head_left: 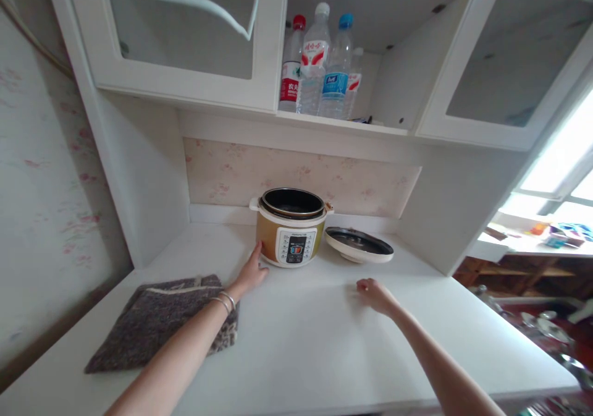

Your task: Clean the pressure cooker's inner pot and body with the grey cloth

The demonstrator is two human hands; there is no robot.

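A gold and white electric rice cooker (266,238) stands on the white counter, its top uncovered and the dark inner pot (293,202) showing. My left hand (250,274) reaches to the cooker's lower left side, with one finger stretched out against it and the thumb apart. Right of the cooker, the lid (359,243) lies with its dark underside up. My right hand (374,295) is just in front of the lid, apart from it, low over the counter. Its fingers are curled in, and nothing shows in them.
A folded grey-brown cloth (157,323) lies on the counter (306,348) at the left, partly under my left forearm. Several plastic bottles (315,63) stand in the open cupboard above. Cabinet side walls bound the counter. Metal items (546,329) sit beyond its right edge.
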